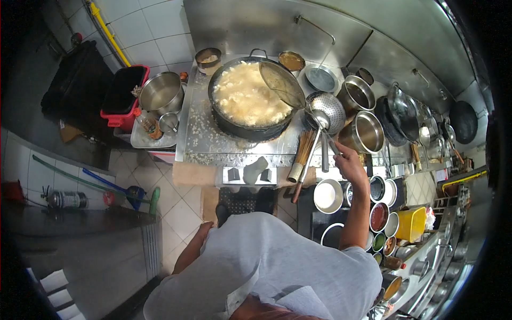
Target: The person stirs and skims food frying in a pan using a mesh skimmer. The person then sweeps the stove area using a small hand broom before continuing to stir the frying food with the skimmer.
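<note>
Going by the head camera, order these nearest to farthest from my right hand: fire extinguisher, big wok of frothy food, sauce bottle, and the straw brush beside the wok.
From your right hand:
1. Straw brush: just to its left.
2. Big wok: farther left, on the stove.
3. Sauce bottle: left of the stove.
4. Fire extinguisher: far left.

Fire extinguisher near white wall tiles, yellow tub well apart.

wok: black | contents: pale yellow | colander: silver, dark-dotted | shirt: light grey | bin: yellow | tub: red
</note>
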`<state>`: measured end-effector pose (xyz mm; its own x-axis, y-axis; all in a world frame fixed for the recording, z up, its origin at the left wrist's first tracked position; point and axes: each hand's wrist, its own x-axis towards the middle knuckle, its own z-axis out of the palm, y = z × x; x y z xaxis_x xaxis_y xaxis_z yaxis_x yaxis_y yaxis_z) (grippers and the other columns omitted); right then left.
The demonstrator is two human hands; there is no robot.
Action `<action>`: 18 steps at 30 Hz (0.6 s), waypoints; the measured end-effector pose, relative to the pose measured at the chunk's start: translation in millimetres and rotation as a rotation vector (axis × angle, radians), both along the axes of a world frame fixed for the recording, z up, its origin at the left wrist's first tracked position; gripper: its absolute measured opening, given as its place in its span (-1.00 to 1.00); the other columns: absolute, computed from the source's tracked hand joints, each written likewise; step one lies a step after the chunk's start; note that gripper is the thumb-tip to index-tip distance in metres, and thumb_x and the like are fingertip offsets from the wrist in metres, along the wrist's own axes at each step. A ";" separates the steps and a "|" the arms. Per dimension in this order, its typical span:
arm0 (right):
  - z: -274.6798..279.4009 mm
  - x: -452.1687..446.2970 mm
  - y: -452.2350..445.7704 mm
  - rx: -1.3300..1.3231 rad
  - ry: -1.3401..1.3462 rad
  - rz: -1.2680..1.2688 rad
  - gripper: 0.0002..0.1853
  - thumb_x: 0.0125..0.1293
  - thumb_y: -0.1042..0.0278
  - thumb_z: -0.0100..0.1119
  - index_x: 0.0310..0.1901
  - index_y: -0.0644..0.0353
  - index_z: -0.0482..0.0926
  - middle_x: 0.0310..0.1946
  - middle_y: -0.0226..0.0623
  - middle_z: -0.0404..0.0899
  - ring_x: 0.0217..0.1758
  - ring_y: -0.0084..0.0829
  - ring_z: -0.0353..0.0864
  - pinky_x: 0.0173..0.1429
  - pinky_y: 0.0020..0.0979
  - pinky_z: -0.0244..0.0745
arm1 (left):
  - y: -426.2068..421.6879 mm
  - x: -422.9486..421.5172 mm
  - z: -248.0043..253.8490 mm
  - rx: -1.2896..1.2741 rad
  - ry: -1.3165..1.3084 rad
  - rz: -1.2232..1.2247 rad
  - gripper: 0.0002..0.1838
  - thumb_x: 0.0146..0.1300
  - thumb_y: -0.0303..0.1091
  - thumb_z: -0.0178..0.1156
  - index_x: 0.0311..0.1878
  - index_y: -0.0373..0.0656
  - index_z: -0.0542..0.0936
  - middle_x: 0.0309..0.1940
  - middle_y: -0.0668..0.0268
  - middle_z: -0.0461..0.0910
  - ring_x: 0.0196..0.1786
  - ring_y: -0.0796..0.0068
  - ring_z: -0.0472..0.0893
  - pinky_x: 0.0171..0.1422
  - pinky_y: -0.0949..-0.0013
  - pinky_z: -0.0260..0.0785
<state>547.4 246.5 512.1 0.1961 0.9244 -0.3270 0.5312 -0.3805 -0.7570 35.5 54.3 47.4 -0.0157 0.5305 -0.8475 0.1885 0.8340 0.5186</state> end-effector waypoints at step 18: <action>-115.2 -59.6 65.9 0.445 -0.093 0.112 -0.50 0.27 0.52 0.07 0.27 0.31 0.39 -0.07 -0.10 0.63 -0.29 -0.50 0.53 -0.14 -0.45 0.46 | 3.7 -17.3 -1.6 -0.042 0.029 0.012 -0.57 0.25 -0.06 0.07 -0.07 -0.26 0.61 -0.20 0.20 0.62 -0.18 0.38 0.57 -0.11 0.26 0.39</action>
